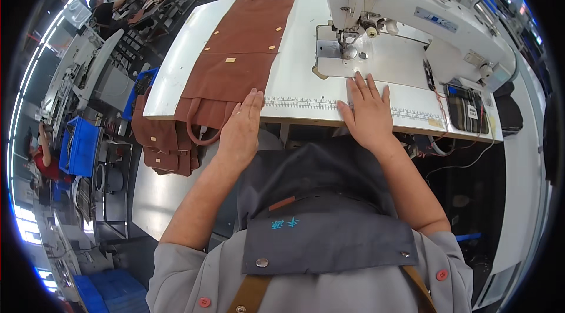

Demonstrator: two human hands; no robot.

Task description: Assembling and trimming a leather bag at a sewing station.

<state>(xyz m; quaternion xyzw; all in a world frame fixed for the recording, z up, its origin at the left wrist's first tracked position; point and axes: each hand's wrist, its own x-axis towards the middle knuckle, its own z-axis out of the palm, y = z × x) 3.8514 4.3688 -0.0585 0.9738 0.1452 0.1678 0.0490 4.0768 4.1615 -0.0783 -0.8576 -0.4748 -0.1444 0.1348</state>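
A long reddish-brown bag panel lies flat on the white sewing table, a handle loop at its far end and another handle hanging over the front edge. Small pale yellow tabs dot its surface. My left hand rests flat on the panel's near right corner, fingers straight and side by side. Flat on the tabletop lies my right hand, fingers spread and holding nothing, over the printed ruler strip. Beyond it stands a white sewing machine, its needle area over a metal plate.
Folded brown bag pieces are stacked lower at the table's left. Small snips and a dark striped pouch lie at the right. Blue bins stand farther left, and two people work at other stations in the background.
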